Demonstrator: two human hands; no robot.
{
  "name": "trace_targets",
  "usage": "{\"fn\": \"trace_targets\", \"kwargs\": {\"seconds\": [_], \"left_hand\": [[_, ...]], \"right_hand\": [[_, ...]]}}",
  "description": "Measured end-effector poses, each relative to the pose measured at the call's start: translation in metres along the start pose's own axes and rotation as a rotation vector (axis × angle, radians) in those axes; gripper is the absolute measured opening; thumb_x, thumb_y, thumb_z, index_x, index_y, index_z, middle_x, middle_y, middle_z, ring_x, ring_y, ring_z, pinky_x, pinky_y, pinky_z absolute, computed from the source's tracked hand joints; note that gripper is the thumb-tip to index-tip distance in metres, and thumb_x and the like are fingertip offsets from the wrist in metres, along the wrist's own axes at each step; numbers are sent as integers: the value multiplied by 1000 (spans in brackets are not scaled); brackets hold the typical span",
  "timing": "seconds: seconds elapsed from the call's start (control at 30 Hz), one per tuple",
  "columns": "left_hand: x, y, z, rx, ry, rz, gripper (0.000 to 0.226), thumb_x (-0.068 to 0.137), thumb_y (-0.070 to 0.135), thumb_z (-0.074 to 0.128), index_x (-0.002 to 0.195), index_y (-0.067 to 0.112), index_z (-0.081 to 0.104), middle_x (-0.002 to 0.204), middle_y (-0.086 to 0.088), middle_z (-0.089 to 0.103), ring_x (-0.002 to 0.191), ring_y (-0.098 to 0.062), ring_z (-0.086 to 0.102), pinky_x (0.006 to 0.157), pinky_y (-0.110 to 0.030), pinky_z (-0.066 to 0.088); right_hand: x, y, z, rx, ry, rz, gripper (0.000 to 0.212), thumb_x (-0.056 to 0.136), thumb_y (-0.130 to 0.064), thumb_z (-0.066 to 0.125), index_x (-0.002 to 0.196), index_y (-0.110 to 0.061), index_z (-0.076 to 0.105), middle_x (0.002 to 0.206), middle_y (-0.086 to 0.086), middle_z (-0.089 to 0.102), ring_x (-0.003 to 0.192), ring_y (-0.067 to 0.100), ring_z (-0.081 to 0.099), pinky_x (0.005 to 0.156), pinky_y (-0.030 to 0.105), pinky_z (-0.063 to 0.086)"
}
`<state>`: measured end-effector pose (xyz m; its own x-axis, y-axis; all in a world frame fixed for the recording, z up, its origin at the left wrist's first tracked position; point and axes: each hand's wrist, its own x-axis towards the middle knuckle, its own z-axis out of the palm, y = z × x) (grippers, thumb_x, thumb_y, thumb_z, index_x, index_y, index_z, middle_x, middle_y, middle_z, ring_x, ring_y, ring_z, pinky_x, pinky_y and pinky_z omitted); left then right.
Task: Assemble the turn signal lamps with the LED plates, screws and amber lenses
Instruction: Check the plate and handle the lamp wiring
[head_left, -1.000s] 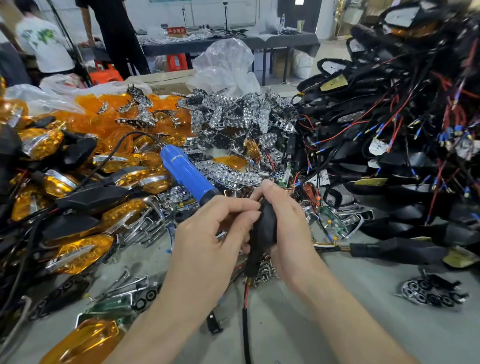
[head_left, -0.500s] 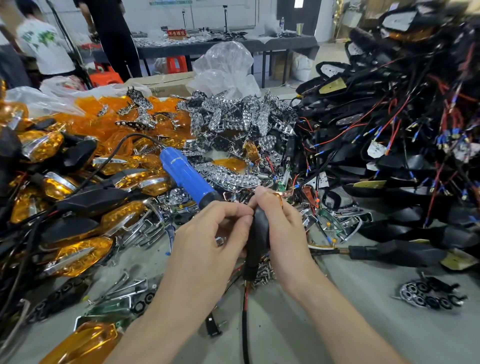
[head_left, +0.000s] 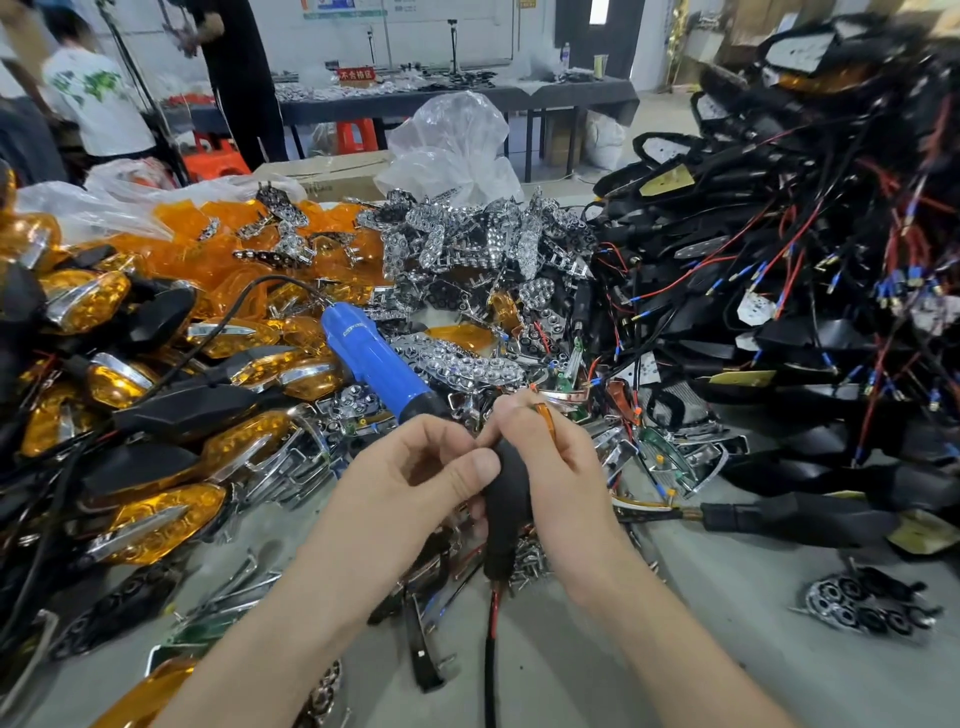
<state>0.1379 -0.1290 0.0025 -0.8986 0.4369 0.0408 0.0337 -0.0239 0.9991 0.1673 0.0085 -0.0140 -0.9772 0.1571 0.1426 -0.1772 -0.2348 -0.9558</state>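
Black lamp housing (head_left: 508, 501) upright, right hand (head_left: 563, 467) curled round it, left hand (head_left: 410, 486) pinching its upper part

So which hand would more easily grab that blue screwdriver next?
Probably the left hand: the blue screwdriver lies just beyond its fingers, while the right hand wraps round the black lamp housing, keeping it steady.

Left hand (head_left: 410, 488), right hand (head_left: 563, 467), gripping lamp (head_left: 506, 499) (black)

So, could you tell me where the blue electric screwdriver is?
In the head view, centre-left, the blue electric screwdriver lies on chrome LED plates, just beyond the left hand.
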Motion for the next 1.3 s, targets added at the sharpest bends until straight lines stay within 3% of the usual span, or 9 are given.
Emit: {"fn": "trace_targets", "kwargs": {"seconds": [0.17, 0.4, 0.5, 0.6, 0.7, 0.87, 1.0, 1.2, 1.3], "left_hand": [[3, -6, -6, -300, -149, -208, 23, 66, 25, 82, 72, 17, 61, 65, -9, 53, 55, -19, 52, 58, -29, 47], [9, 4, 0, -202, -184, -200, 22, 79, 23, 77, 73, 16, 57, 65, -9, 53, 57, -19, 51, 62, -32, 45], [14, 8, 4, -39, -79, -88, 16, 92, 26, 65, 86, 11, 61, 70, -4, 61, 61, -19, 57, 60, -28, 52], [25, 8, -4, 400, 231, 8, 6, 98, 31, 59, 99, 26, 62, 79, 9, 68, 65, -13, 62, 63, -33, 53], [43, 6, -19, 526, 457, -86, 25, 97, 37, 57, 118, 26, 49, 96, 7, 63, 69, -6, 61, 59, -29, 46], [88, 3, -30, 552, 478, -381, 67, 92, 51, 59, 135, 7, 31, 99, -11, 59, 75, -24, 60, 78, -45, 59], [110, 2, -33, 631, 512, -430, 74, 92, 49, 64, 136, 1, 31, 101, -16, 64, 67, -25, 63, 75, -44, 62], [113, 10, -38, 360, 512, -363, 26, 92, 24, 68, 105, 6, 54, 104, -22, 68, 76, -32, 69, 60, -41, 62], [107, 22, -41, 40, 546, -256, 24, 94, 22, 64, 106, 4, 53, 101, -18, 68, 81, -29, 69, 58, -34, 61]], "right_hand": [[0, 3, 1, 19, -50, 35, 35, 78, -54, 61, 71, -20, 60, 54, 6, 55, 44, 19, 58, 45, 32, 53], [6, 5, -2, 85, -4, 40, 34, 78, -54, 62, 68, -21, 63, 51, 9, 55, 42, 22, 56, 43, 30, 51], [11, 5, -6, 216, 35, 78, 35, 88, -49, 58, 69, -21, 63, 58, 7, 57, 45, 22, 53, 44, 28, 47], [15, 2, -14, 466, 56, 134, 30, 90, -44, 60, 68, -22, 60, 63, 1, 55, 46, 18, 50, 44, 26, 44], [18, -1, -22, 627, 123, 180, 26, 79, -44, 66, 66, -23, 60, 63, -1, 53, 46, 16, 47, 41, 24, 41], [19, 2, -25, 725, 135, 201, 26, 79, -44, 67, 66, -23, 60, 63, -3, 52, 46, 15, 46, 40, 24, 41], [18, 3, -22, 672, 49, 162, 28, 82, -47, 62, 68, -23, 59, 63, -1, 52, 47, 16, 47, 43, 24, 42], [17, -3, -28, 710, 9, 135, 28, 86, -45, 60, 70, -23, 58, 63, -4, 50, 46, 15, 45, 44, 23, 42], [15, -3, -31, 708, -49, 115, 29, 91, -45, 56, 74, -22, 57, 65, -4, 50, 48, 14, 46, 45, 24, 43]]}}
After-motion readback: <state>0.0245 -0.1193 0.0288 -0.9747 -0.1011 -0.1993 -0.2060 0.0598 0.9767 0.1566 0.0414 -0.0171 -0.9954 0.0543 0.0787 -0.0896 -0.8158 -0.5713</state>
